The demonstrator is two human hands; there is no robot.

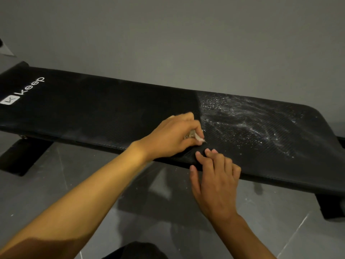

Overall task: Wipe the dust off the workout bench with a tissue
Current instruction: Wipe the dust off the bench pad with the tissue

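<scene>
Left hand (171, 135): fingers curled, pinching tissue (198, 138) on bench (93, 109)
Right hand (214, 181): fingers together, resting on bench edge
Dust (252, 124): three o'clock of tissue

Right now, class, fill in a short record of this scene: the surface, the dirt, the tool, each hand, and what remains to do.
Surface: black Keep workout bench, on a grey tiled floor
Dirt: white dust spread over the bench's right part; the left part looks dark and clean
Tool: crumpled tissue, at the dust's left edge
Left hand: grips the tissue on the bench top
Right hand: fingers rest on the bench's near edge, holding nothing
Remaining: the dusty right part
</scene>
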